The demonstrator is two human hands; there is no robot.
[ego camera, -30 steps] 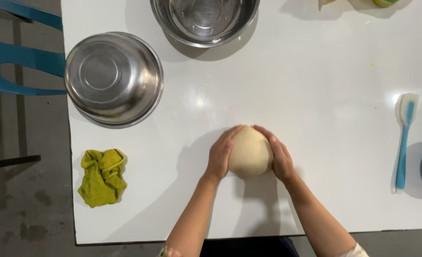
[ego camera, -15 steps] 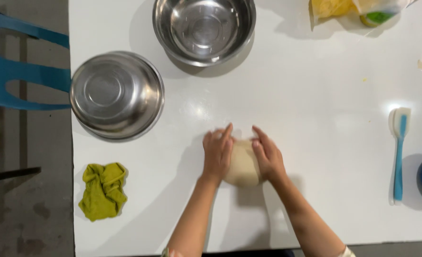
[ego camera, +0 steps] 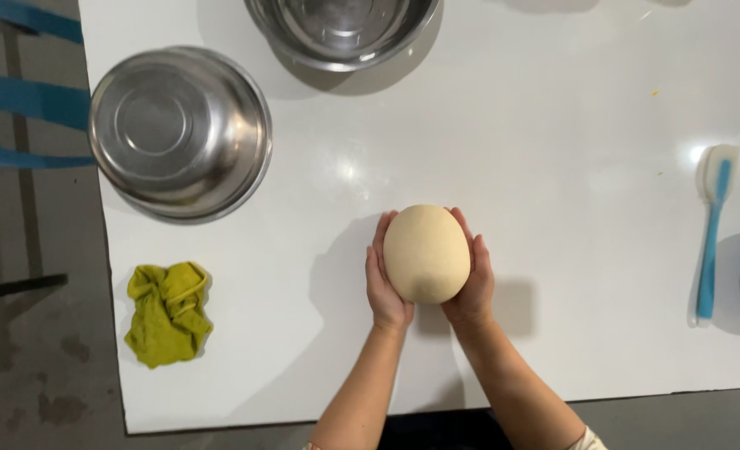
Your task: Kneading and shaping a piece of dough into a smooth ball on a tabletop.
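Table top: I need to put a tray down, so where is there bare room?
The widest bare stretch of the table runs between the dough ball and the spatula. The left side is crowded with two steel bowls and a green cloth.

2 bare forearms enter from the bottom of the frame, ending in the left hand [ego camera: 386,287] and the right hand [ego camera: 472,287]. Neither wrist nor any finger shows a ring, watch or glove. At the bottom edge, slivers of light, cream-coloured short sleeves show near each upper arm.
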